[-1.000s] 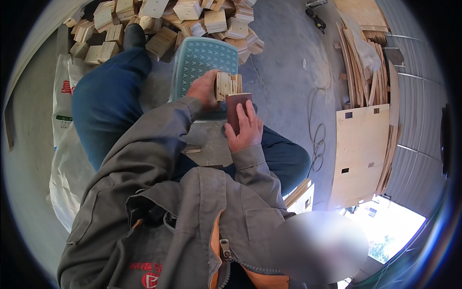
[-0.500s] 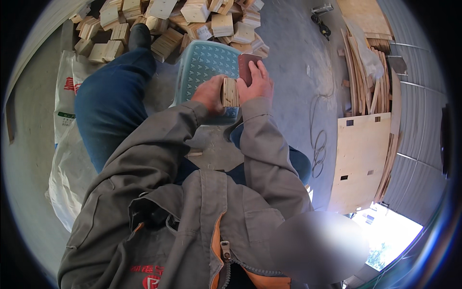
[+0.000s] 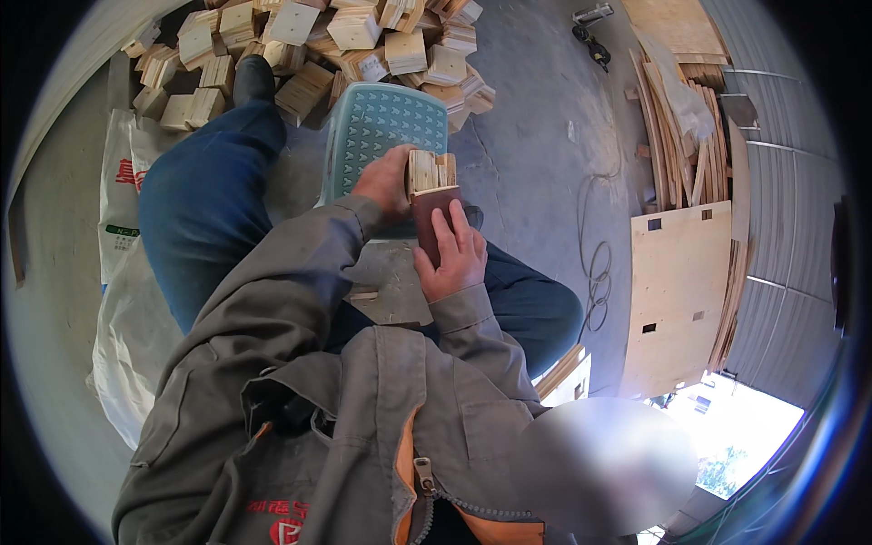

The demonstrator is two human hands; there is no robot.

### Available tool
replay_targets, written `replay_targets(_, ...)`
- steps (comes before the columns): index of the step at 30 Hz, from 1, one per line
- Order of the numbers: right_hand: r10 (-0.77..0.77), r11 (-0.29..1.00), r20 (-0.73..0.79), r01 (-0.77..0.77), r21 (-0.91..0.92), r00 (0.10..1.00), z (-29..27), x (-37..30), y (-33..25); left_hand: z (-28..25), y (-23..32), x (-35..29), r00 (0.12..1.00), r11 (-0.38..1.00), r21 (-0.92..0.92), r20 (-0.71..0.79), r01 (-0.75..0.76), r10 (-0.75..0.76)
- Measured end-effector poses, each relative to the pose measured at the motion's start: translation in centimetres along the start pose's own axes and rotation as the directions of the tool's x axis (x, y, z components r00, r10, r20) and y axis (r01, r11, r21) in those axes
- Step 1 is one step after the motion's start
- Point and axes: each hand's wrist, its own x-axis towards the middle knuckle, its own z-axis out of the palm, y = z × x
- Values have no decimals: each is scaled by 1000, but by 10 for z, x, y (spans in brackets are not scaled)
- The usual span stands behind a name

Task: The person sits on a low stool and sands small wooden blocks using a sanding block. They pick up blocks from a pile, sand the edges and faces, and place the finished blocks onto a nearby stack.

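Note:
My left hand point(image 3: 385, 187) grips a layered plywood block point(image 3: 423, 171) from its left side, over a light blue plastic stool point(image 3: 392, 107) with a patterned top. In my right hand point(image 3: 457, 263) is a flat, reddish-brown sanding block point(image 3: 427, 223), its fingers laid over the upper face and the thumb along the left edge. The far edge of the sanding block meets the near edge of the plywood block. The underside of the sanding block is hidden, and so are most of my left fingers.
A heap of plywood blocks point(image 3: 354, 29) lies beyond the stool. White plastic sacks point(image 3: 127, 318) are at the left. A cable point(image 3: 595, 272) loops over the floor to the right, with a black and silver power tool point(image 3: 592, 41) farther off. Plywood boards point(image 3: 677, 300) lean along the right wall.
My right hand has drawn the sanding block toward me, from beside the plywood block to its near edge. My left hand has stayed nearly in place, still gripping the plywood block.

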Motion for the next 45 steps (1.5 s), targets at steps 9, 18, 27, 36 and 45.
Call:
replay_targets(9,-3,1000,-80,2,-19,997,18,68,13,0,0,0,1000,999,39,0,16,-16)
replay_targets(18,238,934,37,-239,264,971,29,174,84,-7,8,1,996,999,31,72,45,-47)
replay_targets(27,536,699,21,-458,550,844,-24,37,116,-7,10,-1,994,996,58,84,62,-67)
replay_targets(36,571,681,-4,-471,561,821,-4,-8,115,-11,6,8,955,924,323,-145,-203,261)
replay_targets(45,536,693,15,-450,564,844,-3,6,98,-36,14,-20,994,970,227,-36,-89,100)
